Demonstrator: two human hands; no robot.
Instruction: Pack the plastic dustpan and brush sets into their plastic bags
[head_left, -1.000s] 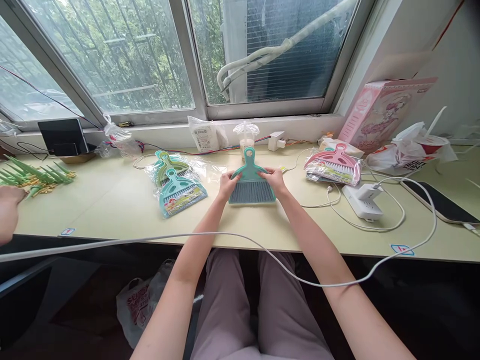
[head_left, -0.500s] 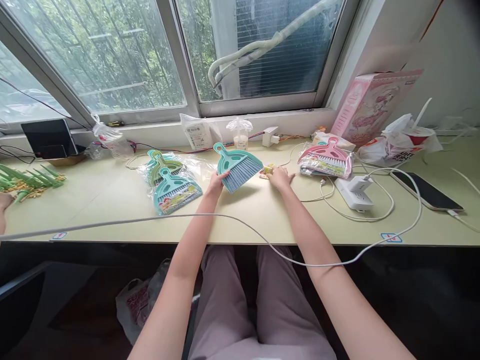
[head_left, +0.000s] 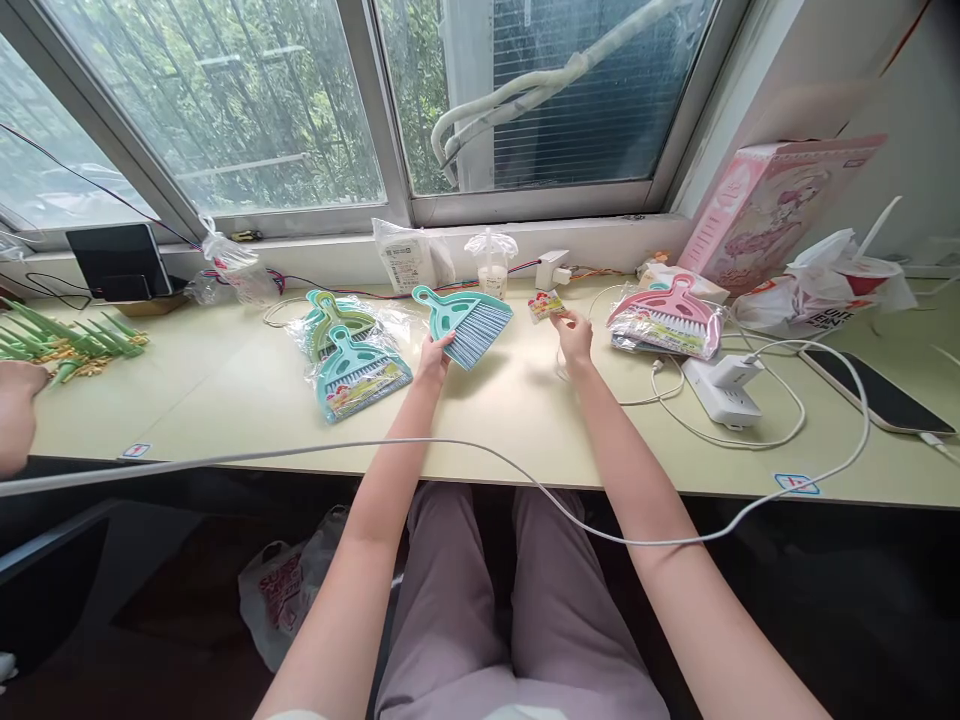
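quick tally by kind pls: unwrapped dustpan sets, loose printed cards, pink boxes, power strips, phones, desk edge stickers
unwrapped dustpan set: 1, in the left hand
loose printed card: 1, in the right hand
pink box: 1
power strip: 1
phone: 1
desk edge stickers: 2
total: 7

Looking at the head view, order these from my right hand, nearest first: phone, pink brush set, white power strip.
1. Pink brush set, just right of your right hand.
2. White power strip, farther right.
3. Phone, farthest right.
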